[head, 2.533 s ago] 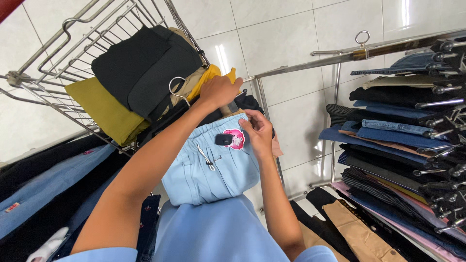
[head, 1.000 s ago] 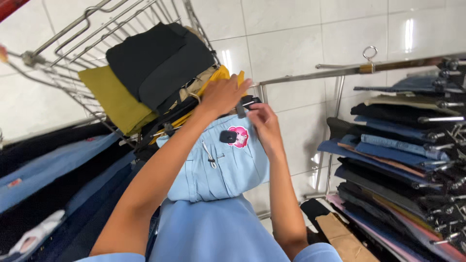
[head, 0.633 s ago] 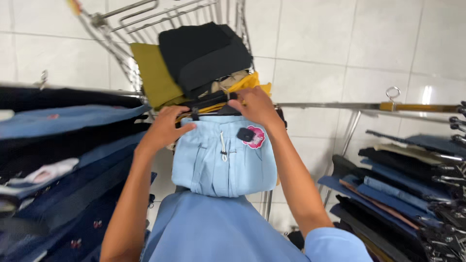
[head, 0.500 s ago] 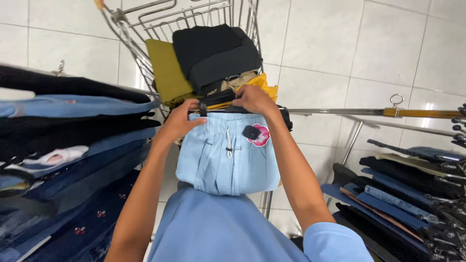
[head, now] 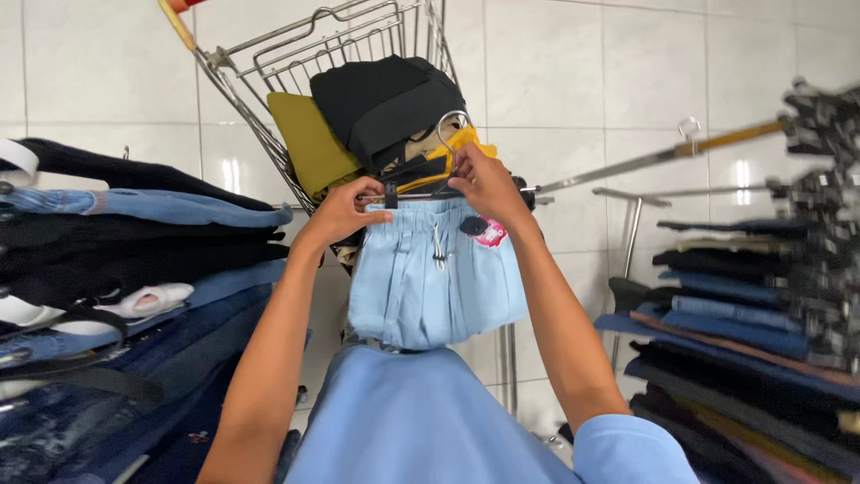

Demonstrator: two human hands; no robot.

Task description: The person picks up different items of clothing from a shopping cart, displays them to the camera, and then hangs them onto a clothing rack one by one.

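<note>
Wire cart [head: 269,63] holds dark folded garments [head: 385,103]; both hands [head: 345,211] [head: 484,184] clench the shorts' hanger [head: 430,193].

between the left hand [head: 339,211] and the right hand [head: 484,182], the pale blue shorts [head: 436,278] are soft matt cloth, clipped on a hanger [head: 421,184] of thin shiny metal wire with dark clips (plastic, by the look). above the hands, the cart [head: 296,54] is bright bare metal wire holding matt folded cloth. behind it, the wall tiles [head: 555,81] are smooth and glossy.
</note>
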